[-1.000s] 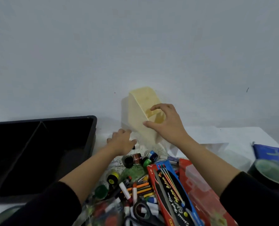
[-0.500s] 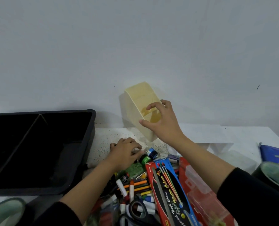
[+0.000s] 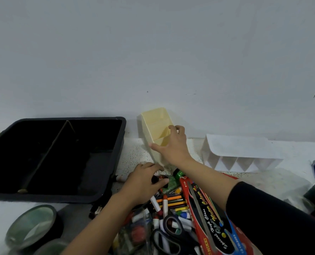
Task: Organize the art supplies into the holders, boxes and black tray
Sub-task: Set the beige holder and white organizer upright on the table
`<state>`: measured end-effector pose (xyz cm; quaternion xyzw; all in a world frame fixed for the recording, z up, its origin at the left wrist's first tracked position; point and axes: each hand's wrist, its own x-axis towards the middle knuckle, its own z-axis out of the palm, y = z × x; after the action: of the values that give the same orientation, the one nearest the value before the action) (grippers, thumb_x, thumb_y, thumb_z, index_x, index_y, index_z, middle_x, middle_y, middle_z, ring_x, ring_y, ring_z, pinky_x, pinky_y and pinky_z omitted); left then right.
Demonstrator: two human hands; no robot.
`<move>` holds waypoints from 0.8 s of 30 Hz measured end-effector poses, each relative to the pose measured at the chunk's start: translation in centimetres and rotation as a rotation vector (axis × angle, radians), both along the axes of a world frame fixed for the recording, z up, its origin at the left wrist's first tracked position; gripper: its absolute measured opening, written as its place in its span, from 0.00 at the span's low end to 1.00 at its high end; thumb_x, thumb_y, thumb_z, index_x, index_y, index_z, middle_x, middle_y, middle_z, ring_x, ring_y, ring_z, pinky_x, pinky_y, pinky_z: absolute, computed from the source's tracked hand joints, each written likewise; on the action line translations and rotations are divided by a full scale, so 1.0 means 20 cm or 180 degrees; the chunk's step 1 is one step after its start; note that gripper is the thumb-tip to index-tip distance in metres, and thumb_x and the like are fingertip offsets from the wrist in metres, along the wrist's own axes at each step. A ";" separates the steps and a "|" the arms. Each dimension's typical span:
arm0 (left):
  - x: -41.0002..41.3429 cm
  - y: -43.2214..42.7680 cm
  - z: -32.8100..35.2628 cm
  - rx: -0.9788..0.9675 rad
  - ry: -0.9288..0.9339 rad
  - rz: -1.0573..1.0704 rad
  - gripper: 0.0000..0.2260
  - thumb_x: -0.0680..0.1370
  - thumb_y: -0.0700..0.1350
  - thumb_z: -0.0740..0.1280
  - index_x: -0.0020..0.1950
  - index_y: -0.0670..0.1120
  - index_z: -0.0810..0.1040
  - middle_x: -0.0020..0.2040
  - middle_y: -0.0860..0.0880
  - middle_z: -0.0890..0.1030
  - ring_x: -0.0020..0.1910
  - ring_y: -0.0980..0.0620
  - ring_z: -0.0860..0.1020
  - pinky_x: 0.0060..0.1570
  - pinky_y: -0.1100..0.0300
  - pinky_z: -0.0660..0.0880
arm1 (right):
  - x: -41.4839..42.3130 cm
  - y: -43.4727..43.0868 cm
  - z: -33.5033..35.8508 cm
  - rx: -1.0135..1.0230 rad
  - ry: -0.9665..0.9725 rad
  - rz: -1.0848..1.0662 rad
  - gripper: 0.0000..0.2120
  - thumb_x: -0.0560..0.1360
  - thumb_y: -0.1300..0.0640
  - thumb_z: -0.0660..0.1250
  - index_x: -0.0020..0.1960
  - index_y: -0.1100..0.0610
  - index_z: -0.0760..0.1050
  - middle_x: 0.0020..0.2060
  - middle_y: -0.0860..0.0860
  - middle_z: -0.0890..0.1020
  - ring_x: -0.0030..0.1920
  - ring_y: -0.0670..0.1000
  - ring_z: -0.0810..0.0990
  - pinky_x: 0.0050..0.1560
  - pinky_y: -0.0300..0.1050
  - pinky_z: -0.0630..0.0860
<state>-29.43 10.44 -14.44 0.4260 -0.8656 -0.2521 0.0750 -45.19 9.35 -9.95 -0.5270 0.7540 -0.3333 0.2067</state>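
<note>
The tilted cream holder (image 3: 154, 119), grasped by the right hand (image 3: 171, 147), may be toppled if released; the left hand (image 3: 143, 180) grip cannot be told.

Matt black plastic tray (image 3: 122, 137)

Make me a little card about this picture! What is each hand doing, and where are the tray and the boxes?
Right hand: grips the yellow holder at its front edge.
Left hand: fingers curled on a small dark thing in the pile.
Black tray: left of the yellow holder.
White holder: on the right, by the wall.
Pile: markers and a red paint box, in front.
</note>
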 end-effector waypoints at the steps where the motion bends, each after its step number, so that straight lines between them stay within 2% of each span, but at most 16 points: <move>1: 0.01 0.00 -0.01 -0.0027 0.0108 0.0040 0.20 0.78 0.64 0.65 0.66 0.56 0.75 0.65 0.54 0.75 0.65 0.50 0.69 0.65 0.51 0.70 | 0.02 -0.01 0.00 0.0094 0.0038 0.0024 0.43 0.70 0.39 0.75 0.74 0.59 0.61 0.69 0.54 0.59 0.70 0.57 0.62 0.70 0.55 0.66; 4: 0.05 0.01 -0.02 -0.0108 0.0303 0.0095 0.19 0.77 0.63 0.67 0.63 0.55 0.78 0.63 0.55 0.76 0.63 0.50 0.71 0.64 0.54 0.70 | 0.06 -0.02 -0.02 0.0132 -0.0005 0.0091 0.36 0.72 0.44 0.76 0.69 0.62 0.65 0.68 0.55 0.58 0.68 0.58 0.66 0.68 0.49 0.69; 9: 0.07 0.05 -0.01 -0.0325 0.0352 0.0020 0.15 0.79 0.57 0.69 0.63 0.54 0.79 0.66 0.55 0.74 0.66 0.51 0.68 0.63 0.60 0.65 | 0.10 0.01 -0.03 0.0167 0.0104 0.0334 0.26 0.76 0.52 0.73 0.68 0.61 0.66 0.67 0.54 0.57 0.64 0.56 0.71 0.66 0.43 0.69; 12: 0.08 0.05 0.00 -0.0285 0.0397 -0.0088 0.17 0.79 0.56 0.68 0.67 0.53 0.77 0.67 0.55 0.74 0.66 0.51 0.68 0.66 0.58 0.66 | 0.10 0.04 -0.03 0.0164 0.0239 0.0411 0.24 0.76 0.52 0.73 0.66 0.62 0.70 0.66 0.54 0.59 0.63 0.54 0.71 0.65 0.40 0.68; 16: 0.09 0.05 0.01 -0.0339 0.0290 -0.0198 0.16 0.80 0.58 0.66 0.66 0.55 0.77 0.66 0.58 0.76 0.68 0.51 0.68 0.68 0.52 0.67 | 0.07 0.06 -0.03 0.0226 0.0338 0.0552 0.27 0.74 0.50 0.74 0.67 0.62 0.75 0.63 0.54 0.63 0.61 0.51 0.70 0.63 0.39 0.66; 18: 0.10 0.04 0.01 -0.0443 0.0187 -0.0222 0.16 0.80 0.58 0.66 0.65 0.56 0.77 0.65 0.58 0.77 0.67 0.51 0.69 0.67 0.50 0.69 | 0.06 0.07 -0.02 0.0280 0.0305 0.0637 0.30 0.74 0.50 0.75 0.70 0.62 0.73 0.63 0.53 0.64 0.59 0.49 0.68 0.62 0.38 0.66; 20: 0.10 0.05 0.01 -0.0555 0.0174 -0.0257 0.16 0.80 0.57 0.67 0.66 0.55 0.78 0.66 0.58 0.77 0.66 0.51 0.70 0.66 0.50 0.70 | 0.06 0.07 0.00 0.0391 0.0250 0.0663 0.33 0.74 0.50 0.75 0.73 0.62 0.70 0.64 0.53 0.64 0.60 0.50 0.69 0.64 0.38 0.65; 24: 0.11 0.05 0.01 -0.0730 0.0391 -0.0189 0.15 0.79 0.52 0.70 0.65 0.53 0.80 0.64 0.55 0.79 0.64 0.50 0.73 0.63 0.50 0.73 | 0.06 0.11 0.04 0.0463 0.0018 0.0658 0.31 0.75 0.53 0.75 0.74 0.60 0.69 0.68 0.56 0.66 0.67 0.55 0.72 0.71 0.47 0.67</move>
<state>-27.16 11.52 -14.28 0.3726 -0.8948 -0.1793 0.1686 -44.08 11.49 -9.20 -0.5865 0.7183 -0.2531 0.2756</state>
